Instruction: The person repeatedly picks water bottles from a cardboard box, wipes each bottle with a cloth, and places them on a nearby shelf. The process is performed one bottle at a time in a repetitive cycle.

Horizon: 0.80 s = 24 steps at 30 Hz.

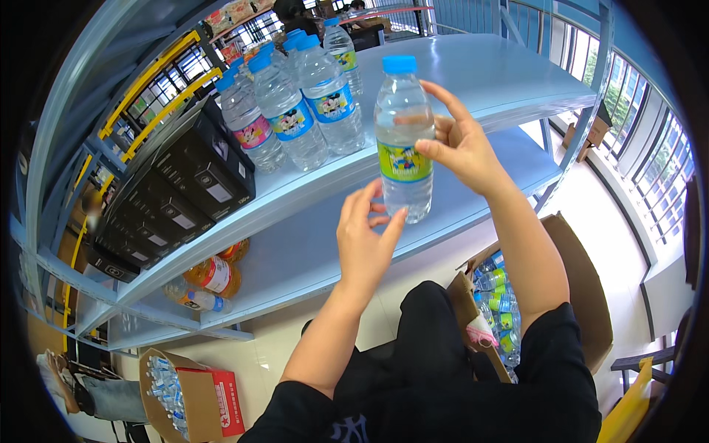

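Observation:
A clear plastic water bottle (pixel 403 124) with a blue cap and a green cartoon label is held upright in front of the shelf. My right hand (pixel 462 147) grips its right side, thumb on the label and some fingers behind the bottle. Around the lower left of the base curls my left hand (pixel 365 232), its thumb at the bottom edge. Left of it, on the upper shelf board (pixel 471 72), several similar bottles (pixel 293 122) stand upright in close rows. Their labels are blue, pink and green.
Black boxes (pixel 188 177) line the upper shelf's left part. Amber bottles (pixel 216 274) lie on the lower shelf (pixel 310 249). By my right leg, an open carton (pixel 576 288) contains more labelled bottles (pixel 501 310). Another carton (pixel 196 398) of bottles sits lower left, near a person's jeans (pixel 113 398).

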{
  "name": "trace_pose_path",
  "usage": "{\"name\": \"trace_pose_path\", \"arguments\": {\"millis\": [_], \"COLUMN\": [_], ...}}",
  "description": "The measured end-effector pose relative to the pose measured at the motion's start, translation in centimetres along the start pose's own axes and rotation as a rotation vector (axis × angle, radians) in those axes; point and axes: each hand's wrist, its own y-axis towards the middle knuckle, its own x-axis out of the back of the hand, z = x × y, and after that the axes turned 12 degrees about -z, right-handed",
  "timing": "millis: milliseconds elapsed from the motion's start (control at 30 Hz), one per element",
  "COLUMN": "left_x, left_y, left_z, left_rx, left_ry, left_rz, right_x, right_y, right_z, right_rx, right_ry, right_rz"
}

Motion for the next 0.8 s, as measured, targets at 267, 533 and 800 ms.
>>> {"name": "trace_pose_path", "arguments": {"millis": [267,533,800], "left_x": [-5.1,-10.1,-13.2], "left_y": [8.1,11.1,14.2], "left_z": [0.6,2.1,3.3], "left_rx": [0.035,0.244,0.535], "left_ry": [0.035,0.042,-0.208], "left_rz": [0.067,0.16,-0.032], "right_x": [2.6,2.6,1.5], "right_y": [8.5,12.8,16.2], "right_z": [-1.5,-5.3,-9.5], "right_rx": [0.201,0.205,0.176], "right_ry": [-0.178,-0.208,-0.077], "right_rz": [-0.057,-0.028,-0.066]}}
